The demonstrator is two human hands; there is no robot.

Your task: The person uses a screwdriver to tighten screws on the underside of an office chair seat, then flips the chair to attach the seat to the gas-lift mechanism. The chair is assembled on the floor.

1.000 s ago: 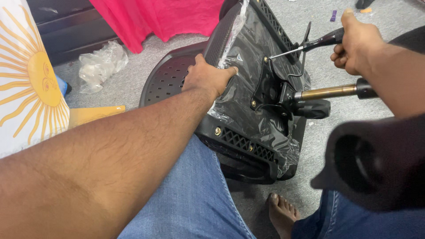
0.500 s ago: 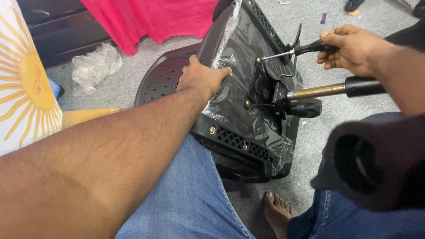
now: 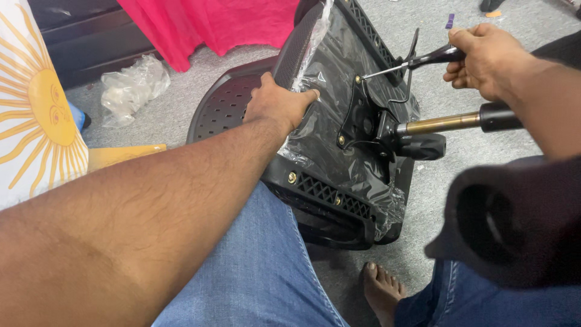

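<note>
Seat (image 3: 357, 151), the black underside of an office chair wrapped in clear plastic film (image 3: 315, 42), is lying tilted on its edge on the grey carpet (image 3: 436, 91), leaning against the person's denim-clad leg (image 3: 254, 266); its underside is facing the camera. Bolted to that underside is a black metal plate (image 3: 363, 118); a brass-coloured gas cylinder (image 3: 442, 124) is projecting from the plate towards the right. Brass-coloured bolts are showing along the lower rim, one (image 3: 292, 177) sitting near the leg.

Left hand (image 3: 278, 106) is gripping the upper left edge of the seat, fingers curled over film and rim, steadying it. Right hand (image 3: 490, 60) is closed around the black handle of a screwdriver (image 3: 411, 63); the tip is resting on a fastener (image 3: 358, 79) at the upper corner of the plate.

Handling, as a judgement: the seat is looking stiff and moderately heavy, bulky rather than fragile; the film is likely making the surface slippery, so a grip on the hard rim, or on the cylinder, is appearing safer than a grip on the film alone.

Behind the seat a perforated black panel (image 3: 224, 109) is lying flat; beyond it are crumpled clear plastic (image 3: 130, 88), a red cloth (image 3: 212, 24) and, at far left, a white fabric with a yellow sun (image 3: 36, 121). A dark, blurred object (image 3: 514, 224) is filling the lower right; a bare foot (image 3: 384, 290) is resting on the carpet below.
</note>
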